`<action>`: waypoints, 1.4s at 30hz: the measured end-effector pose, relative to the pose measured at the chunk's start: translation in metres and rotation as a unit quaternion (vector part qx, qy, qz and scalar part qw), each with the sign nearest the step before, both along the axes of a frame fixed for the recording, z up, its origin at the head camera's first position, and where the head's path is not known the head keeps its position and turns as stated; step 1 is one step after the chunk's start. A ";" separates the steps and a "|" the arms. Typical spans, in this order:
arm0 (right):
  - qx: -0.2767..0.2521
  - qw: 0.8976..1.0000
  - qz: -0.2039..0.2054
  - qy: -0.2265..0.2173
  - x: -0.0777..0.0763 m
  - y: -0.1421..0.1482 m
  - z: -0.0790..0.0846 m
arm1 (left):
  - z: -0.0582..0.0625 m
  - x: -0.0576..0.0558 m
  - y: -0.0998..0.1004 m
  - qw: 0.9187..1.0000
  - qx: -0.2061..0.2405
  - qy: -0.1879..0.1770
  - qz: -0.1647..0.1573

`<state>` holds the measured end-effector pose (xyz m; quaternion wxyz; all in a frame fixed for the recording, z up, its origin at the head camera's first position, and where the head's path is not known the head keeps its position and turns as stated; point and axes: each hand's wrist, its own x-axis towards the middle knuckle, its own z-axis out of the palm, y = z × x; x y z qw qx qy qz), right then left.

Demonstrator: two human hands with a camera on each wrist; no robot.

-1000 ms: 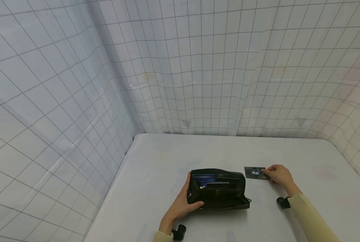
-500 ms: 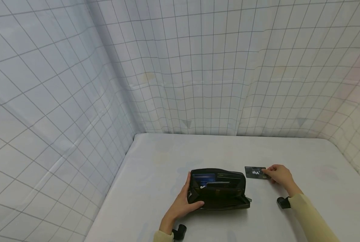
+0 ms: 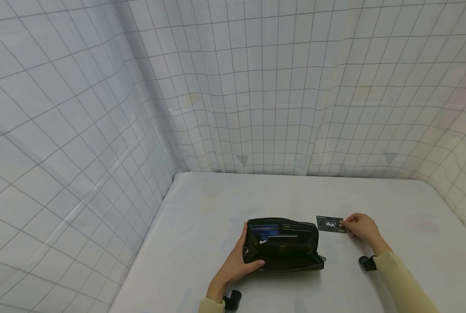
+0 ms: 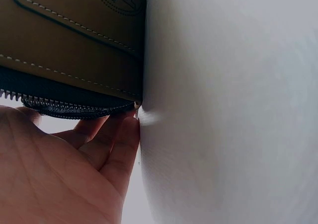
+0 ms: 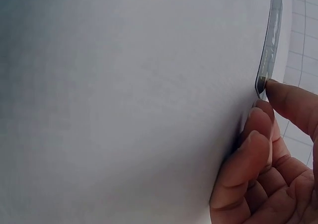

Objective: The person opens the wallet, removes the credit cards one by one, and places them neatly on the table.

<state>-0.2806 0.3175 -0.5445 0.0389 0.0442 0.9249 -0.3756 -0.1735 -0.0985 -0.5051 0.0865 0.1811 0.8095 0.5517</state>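
Observation:
A dark zip-around wallet point(image 3: 281, 251) gapes open on the white table, with a blue card point(image 3: 265, 230) and other cards showing in its slots. My left hand point(image 3: 233, 266) grips its left end, thumb on the near side and fingers along the far side. Up close in the left wrist view, the wallet's brown leather point(image 4: 64, 45) has pale stitching and a zip point(image 4: 74, 107) along its edge. Right of the wallet, my right hand point(image 3: 362, 227) pinches the right end of a dark "Vip" card point(image 3: 327, 224). The right wrist view shows the card point(image 5: 271, 40) nearly edge-on at the thumb.
The white table point(image 3: 217, 200) meets a grid-patterned white curtain point(image 3: 256, 108) at the back, and the same cloth hangs at both sides. Black wrist cameras sit below the left hand point(image 3: 233, 300) and beside the right sleeve point(image 3: 403, 280).
Hands and wallet stay almost where they were. The card has turned very slightly, its right end a touch nearer me, still pinched by the right hand.

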 end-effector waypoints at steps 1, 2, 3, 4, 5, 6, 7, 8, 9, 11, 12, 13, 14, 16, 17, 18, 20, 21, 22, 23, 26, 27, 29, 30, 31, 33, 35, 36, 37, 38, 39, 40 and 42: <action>0.000 1.000 0.000 0.000 0.000 0.000 0.000 | 0.000 0.000 0.000 1.000 -0.001 -0.001 0.000; 0.000 1.000 0.000 0.000 0.000 0.000 0.000 | 0.000 0.000 0.000 1.000 -0.002 -0.002 0.000; 0.000 1.000 -0.001 0.000 0.000 0.000 0.000 | 0.000 0.000 0.000 1.000 -0.002 -0.003 0.000; 0.000 1.000 -0.002 0.000 0.000 0.000 0.000 | -0.001 -0.001 0.000 1.000 -0.001 -0.003 0.000; 0.000 1.000 -0.002 0.000 0.000 0.001 0.000 | -0.001 -0.001 0.000 1.000 -0.001 -0.004 0.000; -0.001 1.000 -0.003 -0.001 0.000 0.001 0.000 | -0.001 -0.001 0.000 1.000 -0.001 -0.004 0.000; -0.002 1.000 -0.003 -0.001 -0.001 0.001 -0.001 | -0.001 -0.001 0.000 1.000 0.000 -0.004 0.000; -0.003 1.000 -0.002 -0.002 -0.001 0.001 0.000 | -0.001 -0.002 0.001 1.000 0.001 -0.005 0.000; -0.003 1.000 -0.001 -0.002 -0.001 0.001 -0.001 | -0.001 -0.002 0.001 1.000 0.003 -0.005 -0.001; -0.003 1.000 0.001 -0.002 -0.001 0.001 0.000 | -0.001 -0.002 0.001 1.000 0.006 -0.005 -0.001; -0.004 1.000 0.002 -0.002 -0.001 0.001 0.000 | -0.001 -0.002 0.001 1.000 0.007 -0.005 -0.001; -0.005 1.000 0.002 -0.002 -0.001 0.001 0.000 | -0.001 -0.002 0.001 1.000 0.007 -0.005 -0.001; -0.005 1.000 0.002 -0.001 -0.001 0.001 0.001 | -0.001 -0.002 0.001 1.000 0.006 -0.005 -0.001; -0.005 1.000 -0.002 0.001 0.000 -0.001 0.001 | -0.001 -0.002 0.001 1.000 0.005 -0.005 -0.001; -0.003 1.000 -0.002 0.004 0.000 -0.002 0.002 | -0.001 -0.002 0.001 1.000 0.004 -0.004 0.000; -0.001 1.000 -0.005 0.006 0.001 -0.002 0.002 | -0.001 -0.002 0.001 1.000 0.003 -0.004 0.000; 0.007 1.000 -0.006 0.012 0.002 -0.005 0.004 | -0.001 -0.002 0.001 1.000 0.004 -0.004 0.000; 0.013 1.000 -0.004 0.016 0.002 -0.006 0.005 | -0.001 -0.002 0.001 1.000 0.004 -0.004 0.001; 0.020 1.000 -0.002 0.022 0.003 -0.008 0.006 | -0.001 -0.002 0.001 1.000 0.004 -0.004 0.001; 0.027 0.999 0.002 0.029 0.004 -0.010 0.008 | -0.001 -0.002 0.001 1.000 0.003 -0.004 0.001; 0.037 0.998 0.015 0.053 0.006 -0.019 0.015 | -0.001 -0.001 0.001 1.000 0.000 -0.005 0.001; 0.034 0.997 0.024 0.063 0.006 -0.022 0.018 | -0.001 -0.001 0.001 1.000 -0.001 -0.005 0.001; 0.020 0.995 0.044 0.085 0.007 -0.031 0.025 | -0.001 -0.001 0.001 1.000 -0.005 -0.005 0.001; 0.010 0.994 0.055 0.094 0.007 -0.036 0.029 | -0.001 -0.001 0.001 1.000 -0.006 -0.006 0.001; -0.001 0.992 0.069 0.103 0.007 -0.041 0.033 | -0.001 -0.001 0.000 1.000 -0.007 -0.006 0.002; -0.025 0.987 0.099 0.122 0.008 -0.051 0.041 | -0.001 -0.001 0.000 1.000 -0.008 -0.005 0.003; -0.044 0.982 0.123 0.135 0.009 -0.061 0.050 | 0.000 -0.001 0.000 1.000 -0.010 -0.005 0.005; -0.051 0.979 0.136 0.141 0.010 -0.066 0.055 | 0.000 -0.001 0.000 1.000 -0.010 -0.004 0.006; -0.059 0.976 0.148 0.147 0.011 -0.071 0.059 | 0.000 0.000 0.000 1.000 -0.011 -0.004 0.007; -0.065 0.974 0.158 0.151 0.012 -0.076 0.064 | 0.000 0.000 0.001 1.000 -0.011 -0.003 0.008; -0.068 0.971 0.168 0.155 0.014 -0.080 0.068 | 0.000 0.000 0.001 1.000 -0.012 -0.003 0.008; -0.072 0.969 0.178 0.156 0.016 -0.084 0.072 | -0.006 -0.002 0.000 1.000 -0.014 0.000 0.010; -0.070 0.964 0.197 0.163 0.020 -0.091 0.080 | -0.018 -0.006 0.000 1.000 -0.013 0.002 0.013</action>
